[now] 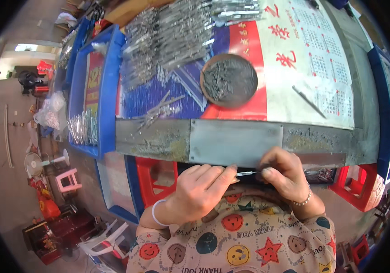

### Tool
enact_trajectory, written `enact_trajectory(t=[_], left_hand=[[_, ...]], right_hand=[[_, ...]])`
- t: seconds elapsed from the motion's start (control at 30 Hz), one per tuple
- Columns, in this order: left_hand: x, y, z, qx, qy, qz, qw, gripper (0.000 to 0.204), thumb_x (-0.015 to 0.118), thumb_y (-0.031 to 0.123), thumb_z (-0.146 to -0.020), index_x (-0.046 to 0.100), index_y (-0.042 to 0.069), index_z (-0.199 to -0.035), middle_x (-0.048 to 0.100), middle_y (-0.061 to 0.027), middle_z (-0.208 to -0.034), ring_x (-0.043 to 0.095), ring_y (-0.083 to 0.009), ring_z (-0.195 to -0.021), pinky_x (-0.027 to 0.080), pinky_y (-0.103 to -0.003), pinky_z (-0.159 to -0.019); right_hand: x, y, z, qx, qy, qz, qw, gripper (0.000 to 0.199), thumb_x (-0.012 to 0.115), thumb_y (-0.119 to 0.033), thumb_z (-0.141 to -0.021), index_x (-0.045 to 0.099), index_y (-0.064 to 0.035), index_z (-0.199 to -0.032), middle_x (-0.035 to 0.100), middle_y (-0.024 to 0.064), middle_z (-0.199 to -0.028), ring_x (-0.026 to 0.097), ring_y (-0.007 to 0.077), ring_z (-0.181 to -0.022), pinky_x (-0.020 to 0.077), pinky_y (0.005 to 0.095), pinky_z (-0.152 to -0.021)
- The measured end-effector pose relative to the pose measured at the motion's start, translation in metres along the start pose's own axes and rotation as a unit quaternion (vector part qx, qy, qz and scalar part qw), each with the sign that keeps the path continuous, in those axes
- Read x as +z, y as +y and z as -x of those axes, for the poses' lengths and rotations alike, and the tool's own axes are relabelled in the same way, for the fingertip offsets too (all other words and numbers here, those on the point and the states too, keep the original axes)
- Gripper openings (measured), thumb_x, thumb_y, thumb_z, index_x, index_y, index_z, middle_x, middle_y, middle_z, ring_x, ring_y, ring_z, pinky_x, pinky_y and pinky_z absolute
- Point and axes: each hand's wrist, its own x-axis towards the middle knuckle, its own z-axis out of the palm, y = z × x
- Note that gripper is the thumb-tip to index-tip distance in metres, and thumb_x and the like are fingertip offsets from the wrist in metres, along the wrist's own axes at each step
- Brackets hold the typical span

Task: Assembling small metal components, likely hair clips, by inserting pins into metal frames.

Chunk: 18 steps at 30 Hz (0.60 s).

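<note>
We see a bare concrete floor (4, 191), pink stool (69, 179), white fan (35, 163), red crates (156, 179) under the surface (158, 141).

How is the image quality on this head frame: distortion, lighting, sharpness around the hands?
Head view: strong fisheye, black corners, and the workbench edge bows toward the rim. Lighting is even and soft, with no hard shadows, and only mild sheen on the grey metal plate. The left hand and right hand are reasonably sharp, but the thin metal piece between them is too small to resolve.
</note>
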Motion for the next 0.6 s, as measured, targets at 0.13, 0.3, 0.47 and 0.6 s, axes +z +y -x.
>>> enact_trajectory(t=[0.13, 0.3, 0.47, 0.6], left_hand=[[-0.009, -0.017, -0.032, -0.039, 0.065, 0.03, 0.997, 0.035, 0.075, -0.003, -0.066, 0.066, 0.002, -0.099, 0.06, -0.0106, -0.079, 0.061, -0.0241, -0.066, 0.049, -0.032, -0.054], [-0.013, -0.076, -0.116, -0.021, 0.097, 0.034, 0.994, 0.022, 0.064, -0.005, -0.078, 0.065, 0.0, -0.099, 0.06, -0.0134, -0.082, 0.06, -0.026, -0.069, 0.048, -0.032, -0.061], [0.01, -0.144, -0.219, 0.032, 0.13, 0.018, 0.991, 0.015, 0.063, 0.001, -0.082, 0.064, 0.0, -0.097, 0.063, -0.0137, -0.084, 0.063, -0.0267, -0.074, 0.048, -0.033, -0.066], [0.034, -0.191, -0.288, 0.05, 0.123, -0.037, 0.99, 0.014, 0.063, 0.008, -0.083, 0.065, 0.003, -0.096, 0.064, -0.0143, -0.087, 0.063, -0.0306, -0.079, 0.049, -0.036, -0.07]], right_hand=[[-0.019, 0.013, 0.006, -0.189, 0.17, 0.11, 0.961, 0.015, 0.066, -0.01, -0.084, 0.056, -0.0003, -0.087, 0.057, 0.0086, -0.073, 0.054, 0.0171, -0.062, 0.0436, 0.0267, -0.057], [-0.036, 0.03, 0.016, -0.266, 0.235, 0.272, 0.895, 0.018, 0.066, 0.0, -0.072, 0.055, -0.002, -0.086, 0.059, 0.0125, -0.074, 0.058, 0.0282, -0.061, 0.0452, 0.0333, -0.054], [-0.035, 0.029, 0.004, -0.315, 0.222, 0.287, 0.877, 0.021, 0.067, 0.0, -0.069, 0.055, -0.0027, -0.086, 0.061, 0.0124, -0.073, 0.058, 0.0277, -0.058, 0.0451, 0.0344, -0.052], [-0.033, 0.027, 0.002, -0.309, 0.245, 0.258, 0.882, 0.017, 0.066, -0.001, -0.071, 0.056, -0.0025, -0.085, 0.06, 0.0117, -0.072, 0.057, 0.0273, -0.057, 0.045, 0.0342, -0.051]])
